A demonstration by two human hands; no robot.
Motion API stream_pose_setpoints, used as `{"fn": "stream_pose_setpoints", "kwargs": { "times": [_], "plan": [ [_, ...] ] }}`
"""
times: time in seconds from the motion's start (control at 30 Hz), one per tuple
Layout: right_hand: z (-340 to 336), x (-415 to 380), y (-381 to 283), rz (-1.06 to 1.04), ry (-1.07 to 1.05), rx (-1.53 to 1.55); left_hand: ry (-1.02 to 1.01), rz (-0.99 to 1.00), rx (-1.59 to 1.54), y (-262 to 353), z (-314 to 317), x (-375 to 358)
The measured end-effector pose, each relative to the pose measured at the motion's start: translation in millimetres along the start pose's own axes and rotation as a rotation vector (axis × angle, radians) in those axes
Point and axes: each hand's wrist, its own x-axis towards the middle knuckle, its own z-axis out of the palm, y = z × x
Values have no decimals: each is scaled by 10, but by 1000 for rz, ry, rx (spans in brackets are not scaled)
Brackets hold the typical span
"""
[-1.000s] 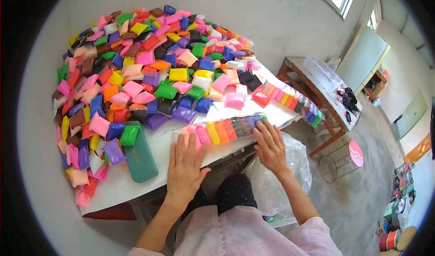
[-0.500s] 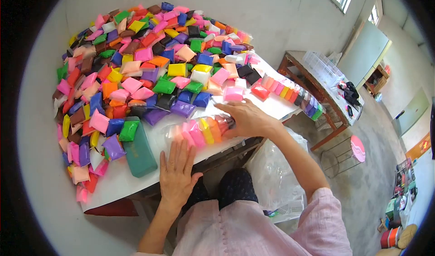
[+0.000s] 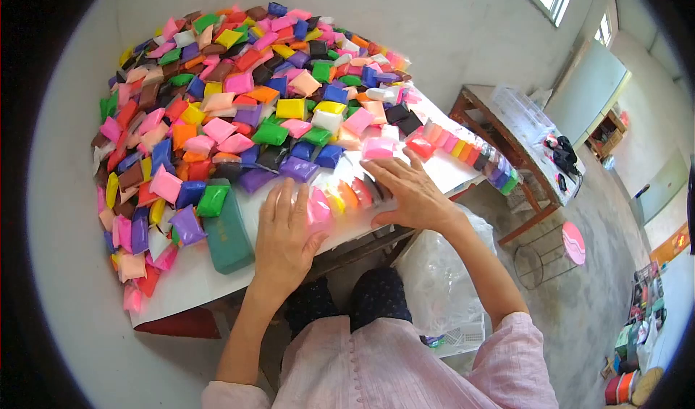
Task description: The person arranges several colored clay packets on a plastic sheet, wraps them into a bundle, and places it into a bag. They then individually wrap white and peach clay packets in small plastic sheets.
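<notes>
My left hand lies flat and open on the white table, palm down, its fingers covering the near end of a row of coloured packets in a clear sleeve. My right hand is also spread flat, pressing on the far end of that row; neither hand grips anything. The row sits at the table's front edge, just in front of the big heap of loose packets. A green box lies left of my left hand. One finished row already rests farther right along the table, so I judge this one nearly packed, with the heap mostly left.
</notes>
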Motion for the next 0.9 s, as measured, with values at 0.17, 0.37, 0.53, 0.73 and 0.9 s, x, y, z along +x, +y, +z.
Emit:
{"fn": "stream_pose_setpoints", "kwargs": {
  "times": [0.17,0.37,0.53,0.73,0.9],
  "plan": [
    [110,-279,341,144,71,-75,78,27,-26,-157,203,-10],
    [49,-292,350,153,45,-25,24,-18,-138,-209,140,-6],
    [-57,-32,77,-1,146,-28,20,-49,289,228,-152,184],
    [530,334,-102,-104,95,16,-217,-86,136,24,174,476],
    [409,178,23,-11,118,70,-137,5,179,-143,34,363]
  ]
}}
